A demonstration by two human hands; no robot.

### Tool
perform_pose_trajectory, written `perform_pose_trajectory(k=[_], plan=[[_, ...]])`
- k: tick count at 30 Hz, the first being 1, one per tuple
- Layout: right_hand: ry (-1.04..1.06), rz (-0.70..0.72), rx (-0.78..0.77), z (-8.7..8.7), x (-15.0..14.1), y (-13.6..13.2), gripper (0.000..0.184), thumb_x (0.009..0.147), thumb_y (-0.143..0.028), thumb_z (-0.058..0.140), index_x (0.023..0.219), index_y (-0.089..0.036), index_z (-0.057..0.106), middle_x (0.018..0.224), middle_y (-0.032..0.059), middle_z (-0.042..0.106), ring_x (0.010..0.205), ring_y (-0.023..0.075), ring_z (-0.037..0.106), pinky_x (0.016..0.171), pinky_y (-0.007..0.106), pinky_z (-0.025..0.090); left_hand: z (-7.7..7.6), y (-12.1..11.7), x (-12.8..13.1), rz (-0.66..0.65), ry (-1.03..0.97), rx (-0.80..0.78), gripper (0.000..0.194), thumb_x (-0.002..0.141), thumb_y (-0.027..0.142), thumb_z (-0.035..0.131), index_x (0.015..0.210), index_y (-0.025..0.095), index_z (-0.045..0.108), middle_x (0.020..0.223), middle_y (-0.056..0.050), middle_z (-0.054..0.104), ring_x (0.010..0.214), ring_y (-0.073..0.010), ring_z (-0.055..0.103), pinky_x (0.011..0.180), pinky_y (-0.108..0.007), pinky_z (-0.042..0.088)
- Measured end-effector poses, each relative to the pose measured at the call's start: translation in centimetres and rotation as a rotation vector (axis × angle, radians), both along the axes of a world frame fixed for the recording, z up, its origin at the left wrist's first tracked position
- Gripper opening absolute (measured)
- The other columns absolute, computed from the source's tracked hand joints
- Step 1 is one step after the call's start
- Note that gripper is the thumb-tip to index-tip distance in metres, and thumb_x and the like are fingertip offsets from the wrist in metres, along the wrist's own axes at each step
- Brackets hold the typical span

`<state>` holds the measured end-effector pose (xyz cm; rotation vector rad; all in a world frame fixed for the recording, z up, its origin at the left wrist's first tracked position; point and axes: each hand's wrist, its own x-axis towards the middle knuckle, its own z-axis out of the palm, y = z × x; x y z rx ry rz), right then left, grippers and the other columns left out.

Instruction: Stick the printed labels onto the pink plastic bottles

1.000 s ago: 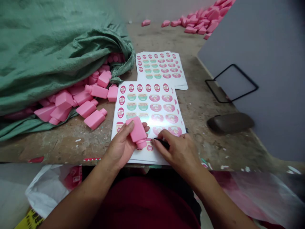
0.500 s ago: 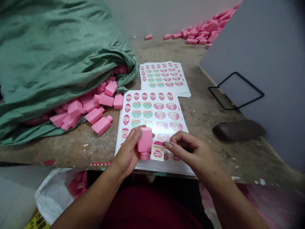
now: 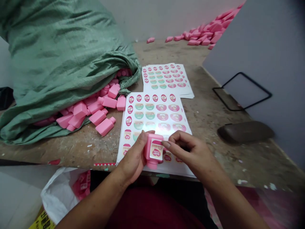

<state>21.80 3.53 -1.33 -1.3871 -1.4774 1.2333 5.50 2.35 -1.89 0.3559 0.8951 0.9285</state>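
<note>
Head view, pink bottle [image 3: 148, 150] in left hand [image 3: 133, 158], right hand [image 3: 190, 149] beside (pinching label [image 3: 157, 150]).

A worn desk [image 3: 205, 108] is carrying a green sack [image 3: 69, 60] at upper left, pink bottles [image 3: 105, 127] lying near its mouth, front sticker sheets [image 3: 156, 118] at centre, rear sticker sheets [image 3: 166, 77] higher up, a dark case [image 3: 245, 132] at right and a pink heap [image 3: 214, 31] at upper right.

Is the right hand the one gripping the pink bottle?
No, the left hand grips the pink bottle, while the right hand has its fingertips at the label's upper edge.
</note>
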Motion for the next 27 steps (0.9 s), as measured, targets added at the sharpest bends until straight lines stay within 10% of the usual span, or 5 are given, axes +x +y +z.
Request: perform_pose_trajectory(k=[18, 27], plan=[[-0.346, -0.092, 0.218, -0.1, 0.0, -0.6, 0.024, 0.082, -0.043, 0.064, 0.070, -0.024, 0.059, 0.063, -0.0006, 0.060, 0.058, 0.0147, 0.051, 0.057, 0.028, 0.041, 0.6, -0.8, -0.6, -0.133, -0.007, 0.070, 0.053, 0.072, 0.016, 0.077, 0.118, 0.018, 0.053, 0.101, -0.005, 0.065, 0.079, -0.0123, 0.063, 0.070, -0.026, 0.053], [0.011, -0.079, 0.092, 0.5, -0.4, -0.4, 0.025, 0.075, -0.042, 0.070, 0.079, -0.023, 0.054, 0.066, -0.0045, 0.053, 0.059, 0.0124, 0.049, 0.055, 0.025, 0.039, 0.9, -1.4, -0.9, -0.165, -0.035, 0.044, 0.061, 0.065, 0.006, 0.076, 0.119, 0.021, 0.051, 0.110, -0.006, 0.063, 0.095, -0.0183, 0.066, 0.078, -0.028, 0.054]])
